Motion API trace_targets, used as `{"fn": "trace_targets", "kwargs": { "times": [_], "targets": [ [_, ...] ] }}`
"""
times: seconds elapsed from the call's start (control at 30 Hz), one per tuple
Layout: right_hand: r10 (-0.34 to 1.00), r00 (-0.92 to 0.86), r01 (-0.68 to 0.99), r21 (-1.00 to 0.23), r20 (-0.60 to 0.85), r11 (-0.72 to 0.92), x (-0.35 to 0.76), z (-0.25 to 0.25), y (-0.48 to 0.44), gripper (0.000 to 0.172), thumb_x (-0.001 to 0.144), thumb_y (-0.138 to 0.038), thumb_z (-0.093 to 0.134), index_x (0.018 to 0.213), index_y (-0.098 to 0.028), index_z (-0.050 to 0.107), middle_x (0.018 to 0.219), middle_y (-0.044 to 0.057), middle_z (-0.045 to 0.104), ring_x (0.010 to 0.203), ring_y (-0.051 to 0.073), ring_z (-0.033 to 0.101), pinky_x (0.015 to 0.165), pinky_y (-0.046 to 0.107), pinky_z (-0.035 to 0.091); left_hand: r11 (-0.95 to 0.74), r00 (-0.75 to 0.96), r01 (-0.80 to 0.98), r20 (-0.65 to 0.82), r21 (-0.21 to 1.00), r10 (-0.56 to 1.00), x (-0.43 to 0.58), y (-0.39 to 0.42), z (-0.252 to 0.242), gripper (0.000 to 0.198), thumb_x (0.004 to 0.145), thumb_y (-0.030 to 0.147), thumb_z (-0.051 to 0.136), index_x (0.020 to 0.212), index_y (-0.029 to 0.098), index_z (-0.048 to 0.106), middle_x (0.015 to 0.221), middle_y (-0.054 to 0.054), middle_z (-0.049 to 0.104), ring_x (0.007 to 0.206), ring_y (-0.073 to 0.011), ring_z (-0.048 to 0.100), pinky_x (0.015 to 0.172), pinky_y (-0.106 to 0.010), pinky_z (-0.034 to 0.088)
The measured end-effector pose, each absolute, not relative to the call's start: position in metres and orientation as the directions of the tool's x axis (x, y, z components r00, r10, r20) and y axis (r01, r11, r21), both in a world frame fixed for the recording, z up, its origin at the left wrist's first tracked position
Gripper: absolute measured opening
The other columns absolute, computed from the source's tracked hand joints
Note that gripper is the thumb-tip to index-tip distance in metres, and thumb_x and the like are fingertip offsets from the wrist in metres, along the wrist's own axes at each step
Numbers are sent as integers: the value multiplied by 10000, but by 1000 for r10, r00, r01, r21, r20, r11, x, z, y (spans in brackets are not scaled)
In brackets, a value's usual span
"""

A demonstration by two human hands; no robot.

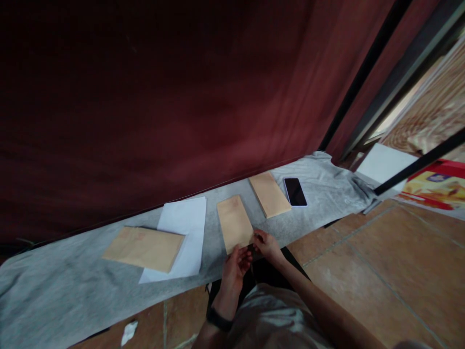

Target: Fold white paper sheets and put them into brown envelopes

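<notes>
A brown paper envelope [235, 220] lies in front of me, its near end at the edge of the grey cloth-covered bench. My left hand [237, 269], palm turned up with curled fingers, holds the envelope's near left corner by the thumb. At the near right corner my right hand [268, 246] pinches the paper between thumb and fingers. To the right rests a stack of brown envelopes [271, 195]. On the left, another pile of brown envelopes [143, 247] partly covers white paper sheets [192, 223].
A phone [295, 192] lies beyond the right stack on the grey cloth [327, 194]. A dark red curtain [181, 97] hangs along the bench's far side. Black poles [363, 72], a white board [385, 162] and a red-yellow box [436, 186] stand right. White scrap [129, 332] lies on the tiles.
</notes>
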State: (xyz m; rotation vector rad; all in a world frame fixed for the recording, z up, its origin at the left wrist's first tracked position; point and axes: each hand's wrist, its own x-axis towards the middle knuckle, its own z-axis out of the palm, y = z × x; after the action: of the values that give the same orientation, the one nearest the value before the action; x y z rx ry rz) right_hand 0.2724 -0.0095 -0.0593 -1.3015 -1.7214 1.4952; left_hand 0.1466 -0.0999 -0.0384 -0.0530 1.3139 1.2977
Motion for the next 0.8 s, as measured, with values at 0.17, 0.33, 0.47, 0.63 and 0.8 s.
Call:
{"fn": "trace_targets", "kwargs": {
  "times": [0.17, 0.33, 0.47, 0.63, 0.8],
  "targets": [
    [914, -381, 473, -879, -141, 61, 277, -62, -4, 253, 906, -235, 478, 961, -200, 722, 771, 24, 729, 697, 172, 674, 673, 242, 503, 418, -392, -230, -476, 879, 787, 153, -103, -43, 486, 952, 564, 510, 872, 142, 739, 828, -132, 761, 737, -227, 737, 662, -348, 607],
    [918, -371, 508, -858, -143, 72, 277, -68, 0, 270, 921, -218, 483, 1057, -201, 715, 831, 37, 758, 736, 183, 706, 694, 249, 526, -20, -134, 758, 186, 652, 973, 150, -102, -49, 415, 1001, 337, 443, 1343, 180, 619, 1433, -130, 605, 1380, -283, 519, 1153, -497, 440],
    [937, -342, 583, -798, -74, 151, 279, -69, -6, 327, 957, -229, 473, 1230, -185, 648, 908, 68, 770, 774, 202, 730, 742, 292, 562, -126, 74, 945, 176, 302, 982, 148, -106, -62, 614, 961, 183, 436, 1562, 131, 324, 1587, -159, 420, 1494, -269, 355, 1190, -506, 395],
    [877, -454, 680, -573, 160, 457, 290, -68, -28, 372, 1015, -227, 402, 1329, -191, 600, 1101, 134, 742, 972, 240, 714, 875, 378, 578, -148, 107, 960, 179, 239, 978, 147, -109, -74, 663, 947, 161, 426, 1588, 134, 264, 1594, -173, 400, 1489, -282, 364, 1185, -512, 391],
    [690, -668, 554, -433, 278, 711, 299, -74, -49, 483, 1032, -223, 406, 1512, -175, 436, 1479, 110, 562, 1374, 237, 507, 1164, 463, 417, -133, 76, 948, 198, 290, 977, 137, -100, -75, 530, 998, 170, 335, 1520, 185, 431, 1507, -116, 538, 1425, -238, 469, 1163, -469, 431]
  ]
}}
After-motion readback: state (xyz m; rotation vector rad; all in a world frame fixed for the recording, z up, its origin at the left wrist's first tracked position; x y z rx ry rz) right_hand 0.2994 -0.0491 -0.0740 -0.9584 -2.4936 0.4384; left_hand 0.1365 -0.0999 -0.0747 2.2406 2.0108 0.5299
